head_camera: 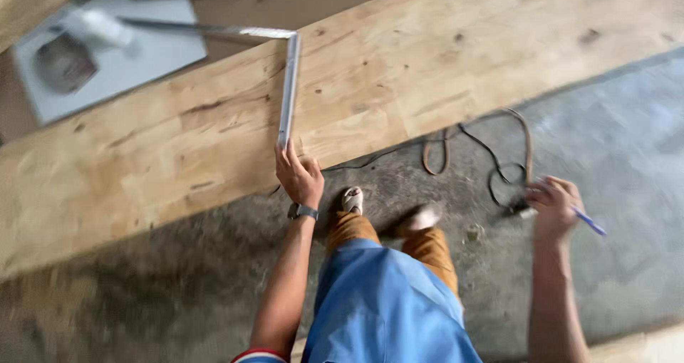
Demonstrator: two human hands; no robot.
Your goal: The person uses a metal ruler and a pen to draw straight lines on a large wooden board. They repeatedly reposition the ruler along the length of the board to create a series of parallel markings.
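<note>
- The metal square (288, 78) lies flat on the wooden bench (427, 56), one arm running toward the person, the other off to the left.
- The left hand (299, 178) grips the near end of that arm at the bench's edge.
- The right hand (554, 205), well apart to the right over the floor (627, 156), is closed on a blue pen (590, 223).
- Cables (491, 163) lie between the hands.

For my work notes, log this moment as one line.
left hand: holding end of metal square on wood panel | right hand: holding blue pen, off the panel | floor: cable
</note>
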